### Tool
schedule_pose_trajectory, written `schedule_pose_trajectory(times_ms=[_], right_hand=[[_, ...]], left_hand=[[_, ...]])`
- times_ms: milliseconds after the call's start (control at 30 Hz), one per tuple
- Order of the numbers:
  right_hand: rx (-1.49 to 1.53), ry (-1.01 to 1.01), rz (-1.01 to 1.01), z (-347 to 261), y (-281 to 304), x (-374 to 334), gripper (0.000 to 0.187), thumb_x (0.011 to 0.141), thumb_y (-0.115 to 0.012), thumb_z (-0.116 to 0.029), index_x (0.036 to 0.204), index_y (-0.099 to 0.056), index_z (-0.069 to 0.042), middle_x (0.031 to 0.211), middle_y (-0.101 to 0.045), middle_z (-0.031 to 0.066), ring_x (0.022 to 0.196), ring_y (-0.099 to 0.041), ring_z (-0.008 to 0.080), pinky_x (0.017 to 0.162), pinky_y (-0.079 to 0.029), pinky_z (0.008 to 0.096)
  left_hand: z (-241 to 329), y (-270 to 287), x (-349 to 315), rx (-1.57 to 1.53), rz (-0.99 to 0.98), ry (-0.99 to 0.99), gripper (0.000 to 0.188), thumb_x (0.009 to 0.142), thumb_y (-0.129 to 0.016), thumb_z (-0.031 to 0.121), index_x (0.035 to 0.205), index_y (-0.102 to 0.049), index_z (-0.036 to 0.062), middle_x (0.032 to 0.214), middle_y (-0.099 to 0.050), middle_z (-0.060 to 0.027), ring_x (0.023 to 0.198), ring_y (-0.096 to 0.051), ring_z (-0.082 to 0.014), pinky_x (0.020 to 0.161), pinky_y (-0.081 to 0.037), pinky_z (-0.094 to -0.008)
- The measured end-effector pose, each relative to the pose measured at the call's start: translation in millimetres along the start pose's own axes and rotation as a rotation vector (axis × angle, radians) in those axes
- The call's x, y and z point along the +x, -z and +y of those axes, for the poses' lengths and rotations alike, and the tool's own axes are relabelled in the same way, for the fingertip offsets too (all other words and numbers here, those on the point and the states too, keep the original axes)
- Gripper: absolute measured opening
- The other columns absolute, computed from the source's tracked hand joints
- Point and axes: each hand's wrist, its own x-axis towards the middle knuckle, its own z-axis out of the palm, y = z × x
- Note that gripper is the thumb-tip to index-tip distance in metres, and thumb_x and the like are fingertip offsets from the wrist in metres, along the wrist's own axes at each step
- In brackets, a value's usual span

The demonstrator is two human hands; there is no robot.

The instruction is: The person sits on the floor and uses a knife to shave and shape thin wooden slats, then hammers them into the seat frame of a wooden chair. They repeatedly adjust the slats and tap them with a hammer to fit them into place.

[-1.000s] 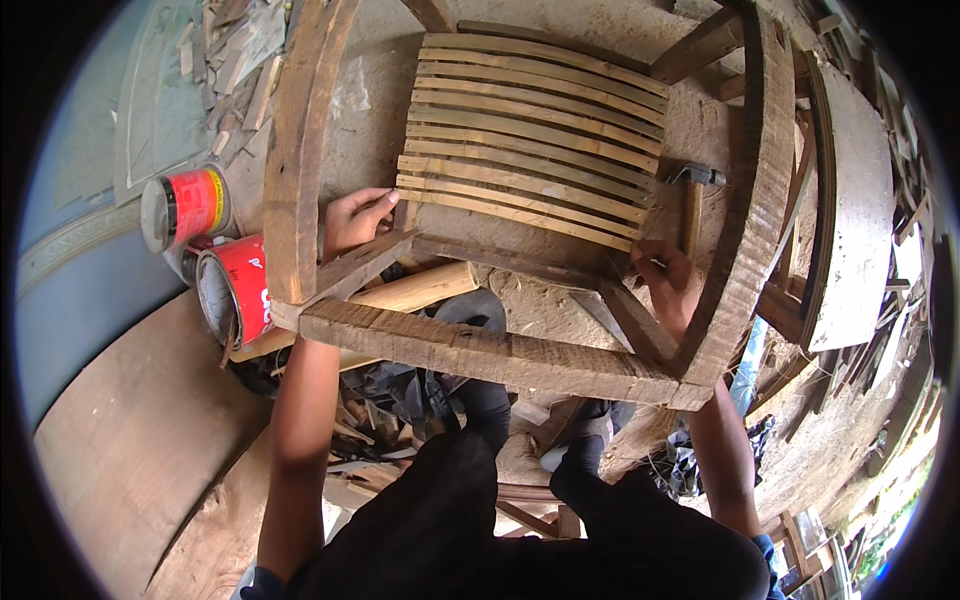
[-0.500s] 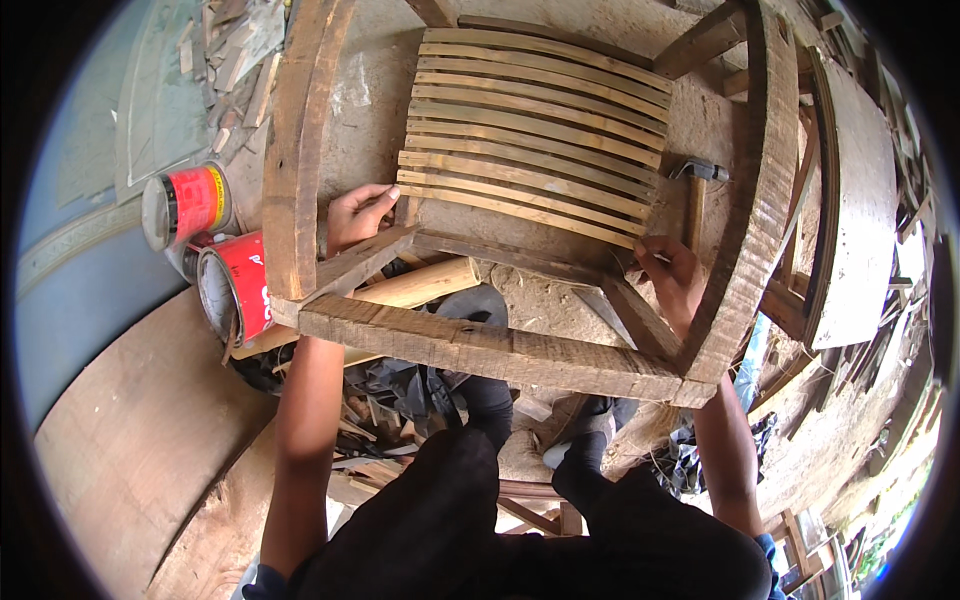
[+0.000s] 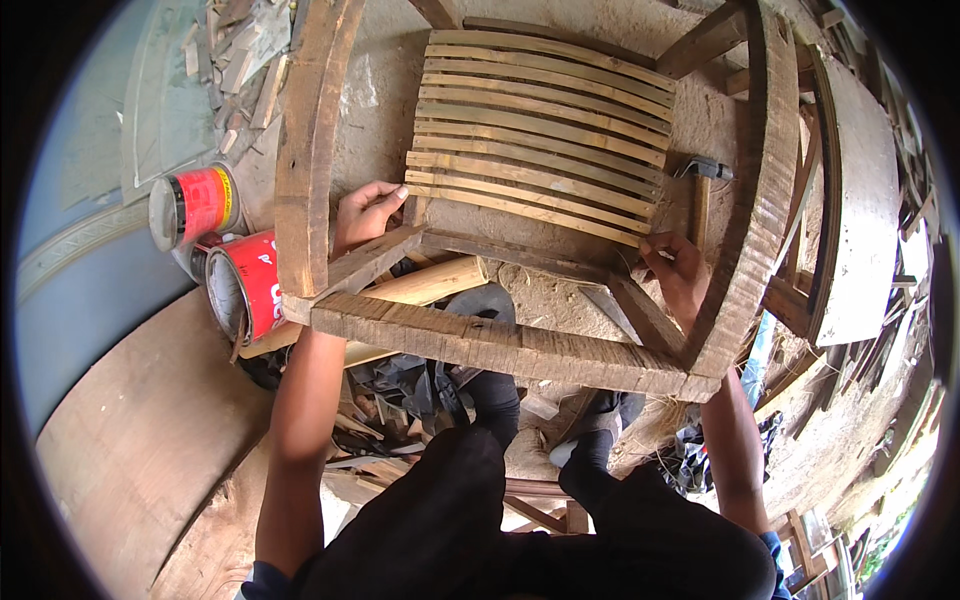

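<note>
Several thin bamboo slats (image 3: 540,125) lie side by side inside a rough wooden frame (image 3: 490,345). My left hand (image 3: 366,215) reaches through the frame, thumb and finger pinching the left end of the nearest slat (image 3: 525,214). At that slat's right end, my right hand (image 3: 676,272) has its fingers closed on the tip. Both forearms pass under the frame's near beam. Gaps show between the slats, and the nearest one slopes down to the right.
A hammer (image 3: 702,200) rests right of the slats, by the frame's right beam. Two red cans (image 3: 250,290) stand at the left. Below the frame lie a bamboo piece (image 3: 425,283) and black plastic scraps (image 3: 405,385). A pale board (image 3: 860,200) leans at the right.
The whole scene has shifted slightly to the right in view. Both hands keep their hold on the nearest slat's ends, and the slats look unmoved within the frame.
</note>
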Motion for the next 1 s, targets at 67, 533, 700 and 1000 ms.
schedule_pose_trajectory(times_ms=[67,533,700,1000], right_hand=[[0.023,0.019,-0.014,1.8,-1.0,2.5,0.02,0.098,-0.071,-0.017,0.106,-0.067,0.002,0.094,-0.069,0.0089,0.076,-0.072,0.0164,0.061,-0.052,0.0274],[0.055,0.212,-0.081,47.0,9.1,24.6,0.031,0.099,-0.07,-0.023,0.119,-0.061,0.0,0.101,-0.07,0.009,0.085,-0.068,0.0156,0.07,-0.053,0.0313],[-0.185,0.16,-0.031,37.5,4.8,34.8,0.039,0.093,-0.068,-0.024,0.123,-0.068,0.002,0.111,-0.076,0.0149,0.1,-0.068,0.0198,0.089,-0.054,0.0359],[-0.128,0.154,0.077,21.3,-4.9,37.3,0.029,0.09,-0.07,-0.019,0.113,-0.071,-0.001,0.1,-0.075,0.013,0.088,-0.07,0.0202,0.08,-0.055,0.0356]], left_hand=[[2.7,2.5,0.4,0.019,-0.012,0.047,0.02,0.1,-0.07,0.022,0.102,-0.074,0.0023,0.085,-0.07,0.001,0.071,-0.062,-0.007,0.066,-0.05,-0.0248],[-18.8,4.1,17.5,-0.036,0.02,-0.073,0.021,0.096,-0.075,0.02,0.104,-0.076,0.0009,0.09,-0.072,0.0012,0.078,-0.061,-0.0074,0.072,-0.048,-0.0239],[-20.0,7.9,28.5,-0.015,0.04,-0.075,0.021,0.093,-0.078,0.02,0.106,-0.076,0.0027,0.092,-0.072,0.0007,0.084,-0.063,-0.0087,0.078,-0.05,-0.0241],[-26.7,20.1,52.0,0.06,0.048,0.016,0.048,0.088,-0.08,0.04,0.125,-0.068,0.0126,0.117,-0.068,-0.0021,0.103,-0.063,-0.0176,0.085,-0.05,-0.0367]])
